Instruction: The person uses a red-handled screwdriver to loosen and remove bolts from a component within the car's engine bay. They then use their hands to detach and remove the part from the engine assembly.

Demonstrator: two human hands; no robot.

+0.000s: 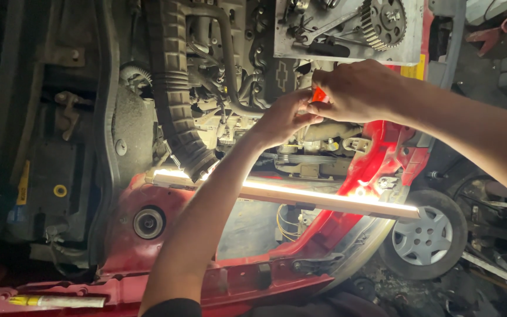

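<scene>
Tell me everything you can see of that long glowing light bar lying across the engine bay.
The long glowing light bar is a slim straight tube, lit warm white along its whole length, with a darker cap at its right end. It lies nearly level, sloping slightly down to the right, spanning the red car body below the engine. Its left end sits by the mouth of the black ribbed rubber hose. The person's left forearm crosses in front of it. Neither hand touches it; what supports it is unclear.
</scene>
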